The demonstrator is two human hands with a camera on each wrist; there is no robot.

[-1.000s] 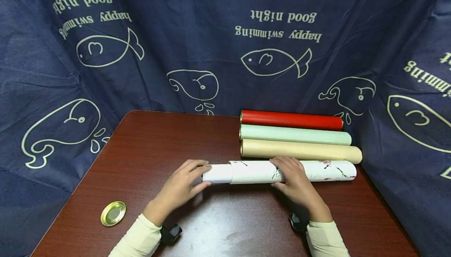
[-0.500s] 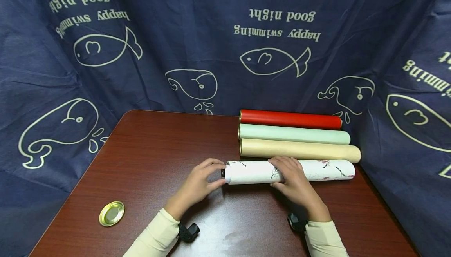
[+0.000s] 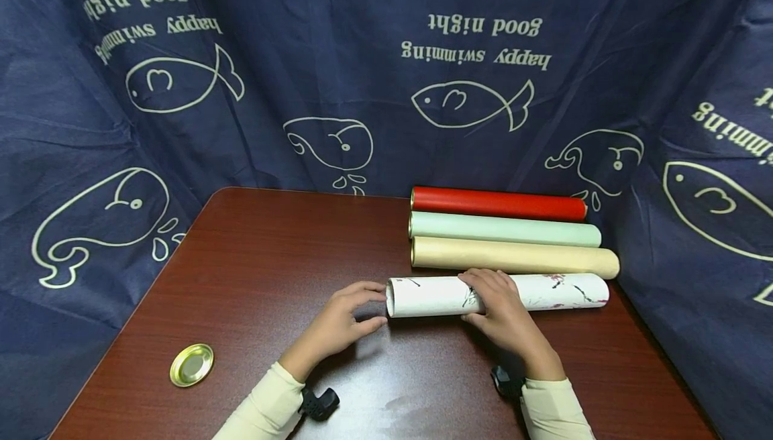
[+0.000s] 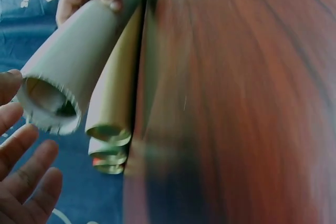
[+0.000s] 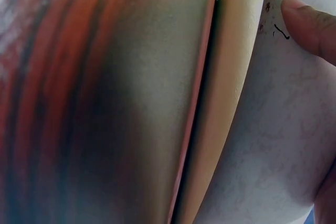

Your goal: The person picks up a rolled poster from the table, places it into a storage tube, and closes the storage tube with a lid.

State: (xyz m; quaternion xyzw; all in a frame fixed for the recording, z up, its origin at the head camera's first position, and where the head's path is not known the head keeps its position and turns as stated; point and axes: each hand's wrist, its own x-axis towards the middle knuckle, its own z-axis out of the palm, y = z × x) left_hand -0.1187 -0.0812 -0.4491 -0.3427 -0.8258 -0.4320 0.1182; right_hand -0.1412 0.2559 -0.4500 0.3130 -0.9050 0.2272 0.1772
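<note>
Inner roll now pushed fully into white tube [image 3: 495, 294] vs 1 s ago; left hand [image 3: 338, 324] relaxed at open end, fingers loose, nothing held; right hand [image 3: 504, 312] gripping tube mid-body.

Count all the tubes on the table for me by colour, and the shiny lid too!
Red tube: 1
Pale green tube: 1
Tan tube: 1
White painted tube: 1, gripped by the right hand
Gold lid: 1
Total: 5
</note>
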